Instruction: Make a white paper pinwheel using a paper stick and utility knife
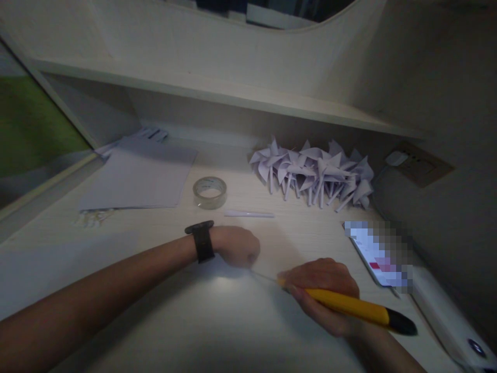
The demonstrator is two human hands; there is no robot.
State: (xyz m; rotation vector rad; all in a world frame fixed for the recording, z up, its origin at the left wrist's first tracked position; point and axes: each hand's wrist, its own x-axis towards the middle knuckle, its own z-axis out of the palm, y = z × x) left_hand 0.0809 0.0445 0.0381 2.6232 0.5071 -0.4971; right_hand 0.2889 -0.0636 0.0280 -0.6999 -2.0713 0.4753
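Observation:
My right hand (326,280) is closed around a yellow-handled tool (347,305) with a black end, which slants down to the right. From its front end a thin, pale line, perhaps a shaft, runs toward my left hand (237,246). That hand is curled shut at the near end of the line, and what its fingers hold is hidden. A dark watch (202,241) is on the left wrist. Just beyond the left hand lies a narrow rolled paper stick (249,214). Behind the stick, a roll of clear tape (210,199) rests flat on the desk.
White paper pinwheels (320,168) are bunched at the back right under the shelf (233,96). A stack of white paper (142,173) lies at the back left. On the right are a lit phone (365,254), a long white object (446,316) and a wall socket (421,163).

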